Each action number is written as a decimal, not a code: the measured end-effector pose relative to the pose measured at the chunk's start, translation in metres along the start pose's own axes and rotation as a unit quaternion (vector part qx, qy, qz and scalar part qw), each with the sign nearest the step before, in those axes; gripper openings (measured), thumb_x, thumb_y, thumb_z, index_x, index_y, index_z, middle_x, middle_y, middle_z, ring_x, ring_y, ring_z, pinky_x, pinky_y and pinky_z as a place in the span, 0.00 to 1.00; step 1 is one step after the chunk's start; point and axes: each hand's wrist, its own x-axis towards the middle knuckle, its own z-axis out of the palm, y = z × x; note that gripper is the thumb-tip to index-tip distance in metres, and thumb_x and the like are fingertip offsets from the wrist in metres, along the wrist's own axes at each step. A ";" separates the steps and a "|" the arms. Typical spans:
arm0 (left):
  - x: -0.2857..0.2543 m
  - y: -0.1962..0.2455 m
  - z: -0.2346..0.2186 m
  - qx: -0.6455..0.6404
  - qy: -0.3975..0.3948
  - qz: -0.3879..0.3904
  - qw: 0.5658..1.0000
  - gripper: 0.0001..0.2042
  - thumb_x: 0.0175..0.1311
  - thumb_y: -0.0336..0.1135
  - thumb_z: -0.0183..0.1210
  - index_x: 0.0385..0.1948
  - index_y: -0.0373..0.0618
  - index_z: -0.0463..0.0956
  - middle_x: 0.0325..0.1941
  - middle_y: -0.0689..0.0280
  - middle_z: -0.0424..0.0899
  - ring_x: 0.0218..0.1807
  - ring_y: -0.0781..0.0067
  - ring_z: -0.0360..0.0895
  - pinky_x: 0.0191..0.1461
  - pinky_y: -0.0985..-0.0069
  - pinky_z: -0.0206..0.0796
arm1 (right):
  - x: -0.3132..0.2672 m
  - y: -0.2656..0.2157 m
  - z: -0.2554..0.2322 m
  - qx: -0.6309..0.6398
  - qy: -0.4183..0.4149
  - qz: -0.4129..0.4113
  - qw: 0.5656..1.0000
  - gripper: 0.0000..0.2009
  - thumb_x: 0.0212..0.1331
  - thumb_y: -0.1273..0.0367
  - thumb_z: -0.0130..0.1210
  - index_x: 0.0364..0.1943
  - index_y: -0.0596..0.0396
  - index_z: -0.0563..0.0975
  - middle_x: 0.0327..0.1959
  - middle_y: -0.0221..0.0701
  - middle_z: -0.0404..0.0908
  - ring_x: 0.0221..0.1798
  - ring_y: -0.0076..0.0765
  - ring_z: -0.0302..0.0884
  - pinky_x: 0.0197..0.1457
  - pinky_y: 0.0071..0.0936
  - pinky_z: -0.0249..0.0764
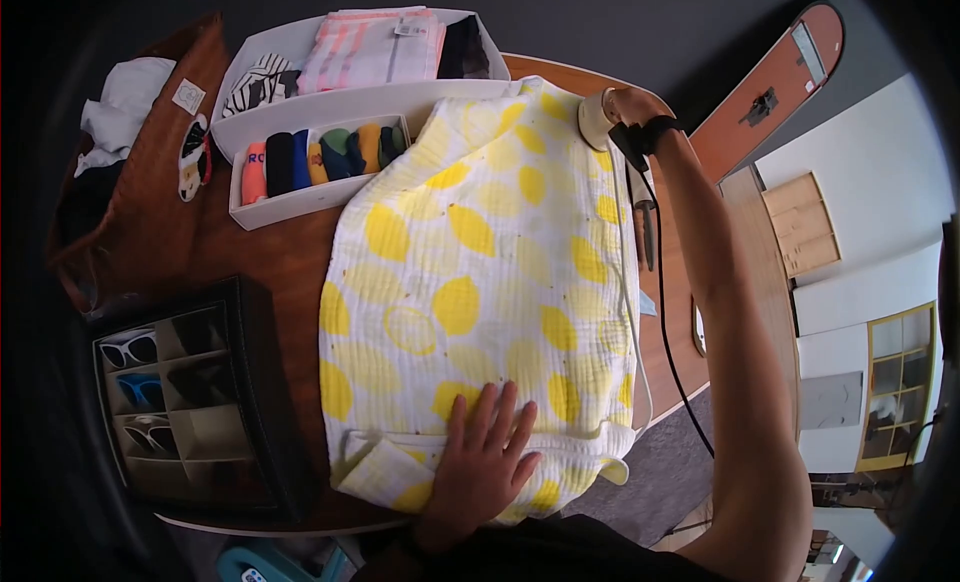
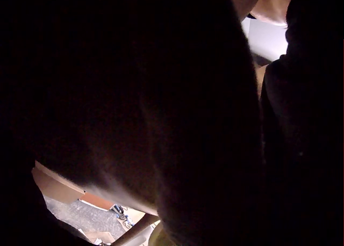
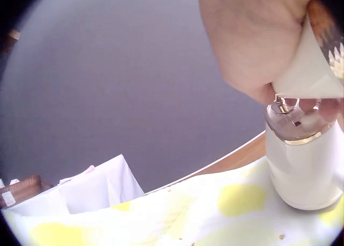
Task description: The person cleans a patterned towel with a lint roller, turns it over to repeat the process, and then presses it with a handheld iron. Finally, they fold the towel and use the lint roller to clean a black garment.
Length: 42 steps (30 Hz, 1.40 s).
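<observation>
A white cloth with yellow lemons lies spread over the table, its near end folded over. The left hand rests flat on that near part, fingers spread. At the cloth's far right corner the right hand grips a white handheld appliance; a white cord runs down the cloth's right side. In the right wrist view the right hand curls round the handle, and the appliance's white body stands upright on the cloth. The left wrist view is mostly dark.
White boxes with folded cloths and rolled socks stand at the back left. A brown bag is at far left, above a black case of glasses. A black cable hangs beside the right arm.
</observation>
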 end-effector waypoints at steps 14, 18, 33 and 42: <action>0.005 -0.003 0.000 0.013 -0.032 0.004 0.999 0.31 0.67 0.55 0.59 0.67 0.46 0.73 0.75 0.47 0.66 0.77 0.43 0.59 0.75 0.35 0.51 | 0.125 0.060 0.025 -0.009 0.025 0.033 0.999 0.11 0.47 0.67 0.60 0.34 0.55 0.87 0.38 0.43 0.87 0.42 0.44 0.87 0.49 0.35 0.79; 0.007 -0.004 0.000 0.005 -0.043 0.003 0.999 0.30 0.68 0.55 0.58 0.67 0.47 0.73 0.75 0.47 0.66 0.77 0.43 0.59 0.75 0.35 0.51 | 0.099 0.026 0.005 -0.033 0.003 0.052 0.998 0.06 0.39 0.71 0.58 0.23 0.59 0.80 0.28 0.39 0.81 0.32 0.41 0.81 0.40 0.34 0.77; 0.008 -0.002 -0.002 -0.003 -0.052 -0.010 0.999 0.30 0.71 0.53 0.55 0.69 0.44 0.70 0.76 0.50 0.65 0.77 0.46 0.60 0.76 0.38 0.51 | 0.093 0.018 0.001 0.029 0.052 0.034 0.998 0.16 0.65 0.62 0.50 0.28 0.56 0.84 0.28 0.34 0.85 0.32 0.37 0.83 0.39 0.34 0.76; 0.006 -0.001 -0.007 0.010 -0.010 -0.010 1.000 0.29 0.69 0.53 0.59 0.67 0.46 0.72 0.76 0.49 0.66 0.77 0.46 0.60 0.76 0.39 0.52 | 0.025 -0.018 0.046 0.176 0.339 0.039 0.923 0.29 0.70 0.49 0.47 0.50 0.68 0.76 0.48 0.64 0.82 0.55 0.71 0.79 0.60 0.53 0.76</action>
